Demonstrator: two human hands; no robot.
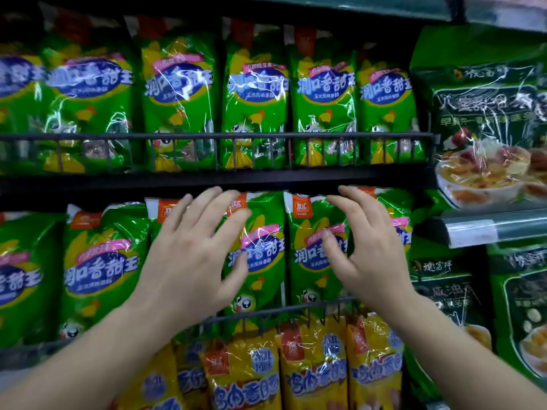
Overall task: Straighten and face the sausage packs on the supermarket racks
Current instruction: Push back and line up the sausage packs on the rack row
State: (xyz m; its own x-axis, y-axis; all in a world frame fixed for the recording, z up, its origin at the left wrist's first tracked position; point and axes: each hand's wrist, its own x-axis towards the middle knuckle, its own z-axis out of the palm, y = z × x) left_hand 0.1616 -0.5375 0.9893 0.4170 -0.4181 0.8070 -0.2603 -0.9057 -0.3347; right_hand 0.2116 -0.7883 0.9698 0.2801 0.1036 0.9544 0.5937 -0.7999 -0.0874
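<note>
Facing the green sausage packs (260, 253) on the middle rack (334, 303), you hold your left hand (192, 255) at nine o'clock and your right hand (370, 250) at three, fingers spread, pinching nothing; contact unclear.

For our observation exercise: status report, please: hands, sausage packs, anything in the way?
Left hand open, right hand open, both over middle-rack green packs. Packs upright, fronts out. Wire rail across pack bottoms.

Two hands (189, 261) (373, 255), twelve green packs (322, 93)
</note>
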